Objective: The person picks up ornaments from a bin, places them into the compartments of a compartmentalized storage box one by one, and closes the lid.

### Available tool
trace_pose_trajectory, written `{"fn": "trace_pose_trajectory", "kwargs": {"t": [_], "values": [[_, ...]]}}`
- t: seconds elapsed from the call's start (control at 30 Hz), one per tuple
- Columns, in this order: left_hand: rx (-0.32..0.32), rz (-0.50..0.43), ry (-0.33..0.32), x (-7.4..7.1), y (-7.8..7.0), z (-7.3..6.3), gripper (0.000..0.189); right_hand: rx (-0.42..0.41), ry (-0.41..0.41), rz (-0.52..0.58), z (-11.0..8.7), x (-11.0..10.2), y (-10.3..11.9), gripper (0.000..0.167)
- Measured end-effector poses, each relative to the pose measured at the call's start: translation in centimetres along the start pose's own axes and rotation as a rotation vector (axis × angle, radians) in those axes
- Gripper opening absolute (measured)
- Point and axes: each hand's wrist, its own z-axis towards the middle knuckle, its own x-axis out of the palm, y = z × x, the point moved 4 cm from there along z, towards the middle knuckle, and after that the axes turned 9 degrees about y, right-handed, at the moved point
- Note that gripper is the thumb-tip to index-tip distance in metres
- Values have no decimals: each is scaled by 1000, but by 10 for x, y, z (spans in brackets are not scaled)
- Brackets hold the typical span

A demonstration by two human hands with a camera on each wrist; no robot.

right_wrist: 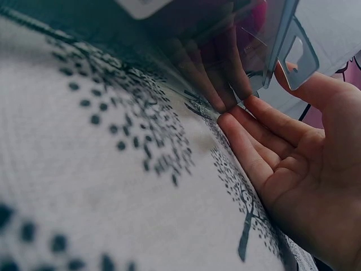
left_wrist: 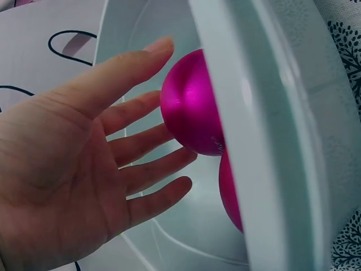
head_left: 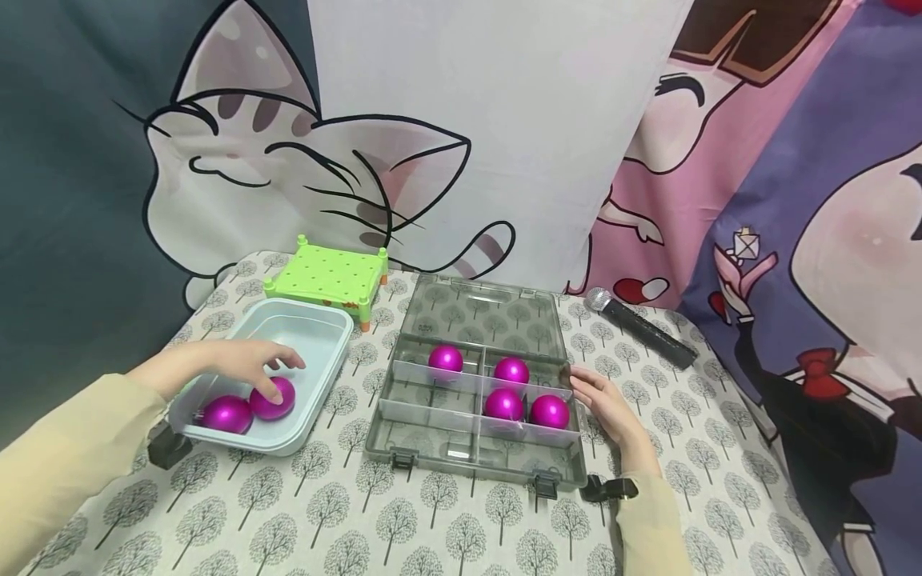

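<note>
My left hand (head_left: 248,366) reaches into a pale blue tub (head_left: 338,352), fingers spread around a shiny magenta ball (head_left: 277,400). In the left wrist view the thumb and fingertips are right at this ball (left_wrist: 189,104), not closed round it. A second magenta ball (head_left: 226,414) lies beside it, partly behind the tub's rim in that wrist view. My right hand (head_left: 611,406) touches the right side of a clear grey divided box (head_left: 425,456) with extended fingertips. The box's lid (head_left: 483,316) is folded back. Several magenta balls (head_left: 550,412) sit in its back and middle rows.
A green pegged stand (head_left: 327,272) with orange feet is behind the tub. At the back right lies a black microphone (head_left: 648,330) with a silver head. A tree-print cloth (head_left: 403,520) covers the table, and cartoon curtains (head_left: 504,120) hang behind.
</note>
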Motion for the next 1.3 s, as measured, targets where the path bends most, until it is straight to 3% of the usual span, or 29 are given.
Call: {"fn": "trace_pose_trajectory", "kwargs": {"t": [0.33,0.5,0.7,0.93,1.3], "values": [[-23,-93,103,6,1,3,72,-7,20,-9,1,0,0,55],[-43,-72,130,8,2,5,72,13,-1,-3,0,0,1,56],[-61,-33,144,9,2,7,67,-5,18,-5,0,0,1,55],[-72,-50,144,11,5,8,53,7,10,-18,0,0,2,54],[-49,-61,112,10,-1,5,53,20,0,-15,-1,0,1,55]]}}
